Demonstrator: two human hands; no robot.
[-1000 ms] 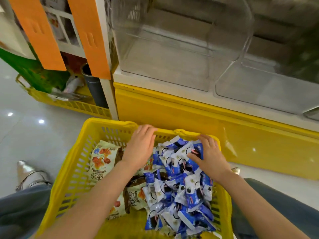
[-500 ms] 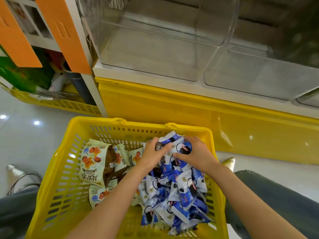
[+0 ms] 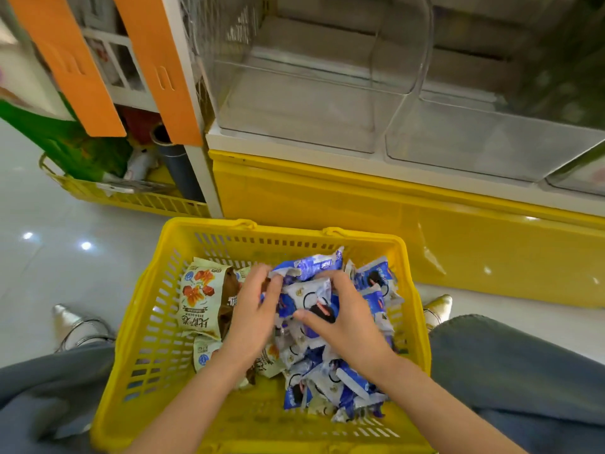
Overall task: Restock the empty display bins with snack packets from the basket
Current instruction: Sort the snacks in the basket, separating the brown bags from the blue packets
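Head view. Left hand (image 3: 253, 317) and right hand (image 3: 347, 319) are both down in the yellow basket (image 3: 281, 229), close together, fingers curled in on a bunch of blue-and-white snack packets (image 3: 309, 291) squeezed between them. Left-hand fingers wrap over the bunch's left side. The right-hand thumb lies across a packet at the front, with the fingers hooked over the top. More of the same packets are piled under and behind the right hand and wrist, filling that side of the basket, and some stick up just past the fingertips. Beige packets (image 3: 196, 296) with a red-orange print lie just outside the left hand, and a few sit under the left wrist.

Clear display bins (image 3: 304, 126) sit well beyond the fingertips, up on a white ledge over a yellow cabinet front (image 3: 425, 231). A second clear bin (image 3: 484, 149) stands beside the first, farther toward the right-hand side. Both look bare inside.

Far out past the left hand are a second basket (image 3: 137, 199) on the floor and orange panels (image 3: 65, 60) above it. Jeans-clad legs flank the basket, with a pale shoe (image 3: 70, 322) outside the left arm.
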